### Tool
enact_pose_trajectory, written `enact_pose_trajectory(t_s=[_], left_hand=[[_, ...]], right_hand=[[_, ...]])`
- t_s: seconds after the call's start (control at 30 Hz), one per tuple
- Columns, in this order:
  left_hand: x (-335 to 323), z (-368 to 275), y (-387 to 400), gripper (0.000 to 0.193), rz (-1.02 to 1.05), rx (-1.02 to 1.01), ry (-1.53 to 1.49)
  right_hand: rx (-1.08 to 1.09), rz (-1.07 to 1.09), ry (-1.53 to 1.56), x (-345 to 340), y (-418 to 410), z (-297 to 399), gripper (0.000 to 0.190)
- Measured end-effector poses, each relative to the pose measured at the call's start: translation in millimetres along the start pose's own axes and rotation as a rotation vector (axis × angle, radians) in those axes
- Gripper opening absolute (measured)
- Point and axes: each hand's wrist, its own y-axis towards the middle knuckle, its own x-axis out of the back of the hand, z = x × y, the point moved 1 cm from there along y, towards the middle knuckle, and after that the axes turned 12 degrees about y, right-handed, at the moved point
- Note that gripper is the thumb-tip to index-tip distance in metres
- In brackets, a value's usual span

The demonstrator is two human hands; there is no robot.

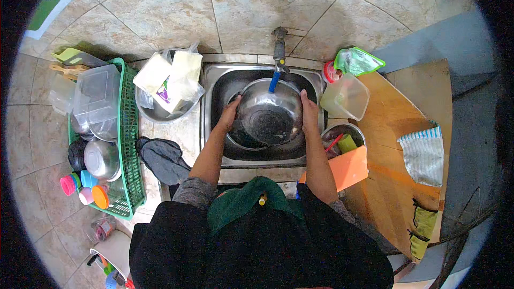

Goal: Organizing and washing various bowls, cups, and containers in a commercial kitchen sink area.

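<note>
A steel bowl (271,114) is held by its rim between both hands, under the blue spout of the tap (279,56). On its left side my left hand (231,111) grips it, and my right hand (309,110) grips the right side. Below the bowl, another round metal vessel (245,144) shows partly inside the stainless steel sink (207,128). The rest of that vessel is hidden. Whether water is running from the spout I cannot tell.
Left of the sink are a metal basin (160,116) with plastic packs, a dark cloth (164,160) and a green plastic basket (130,128) of dishes. To the right are a clear plastic container (347,96), a metal pot (359,132) and an orange board (349,168).
</note>
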Motion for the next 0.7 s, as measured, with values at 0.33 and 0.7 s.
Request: enact_pose_trajectory(t_s=[0.33,0.7], left_hand=[[-8,-34,-11,0.04,-0.146,-0.325,0.146],[-4,13,-10,0.055,-0.425,-0.034,0.166]], right_hand=[[0.658,-0.013,-0.829,-84,-46,22,0.058],[0.666,0.352,-0.815,-97,-70,-10,0.063]])
